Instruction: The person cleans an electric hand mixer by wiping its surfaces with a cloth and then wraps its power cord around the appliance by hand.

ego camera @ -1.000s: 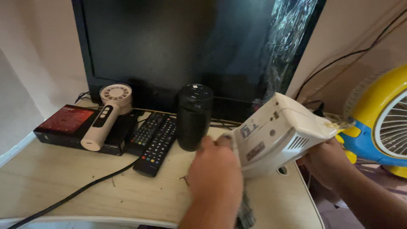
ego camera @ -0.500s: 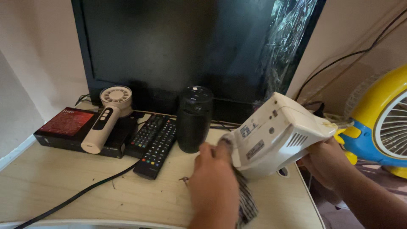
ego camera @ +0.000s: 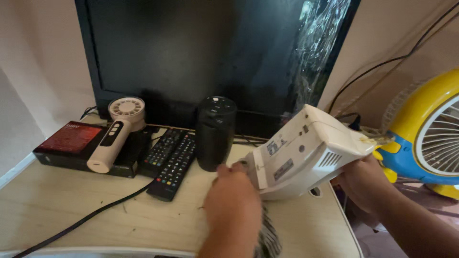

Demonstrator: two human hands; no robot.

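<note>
- Your right hand [ego camera: 366, 184] grips the tilted white box-shaped device [ego camera: 306, 153], centre-right of frame, raised off the bench [ego camera: 71, 210].
- Your left hand [ego camera: 232, 203], lower centre, presses a checked cloth [ego camera: 267, 239] against the device's lower end, fingers closed on it.

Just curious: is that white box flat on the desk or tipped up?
Tipped up: the right hand lifts the white box at a slant, its underside showing above the desk.
</note>
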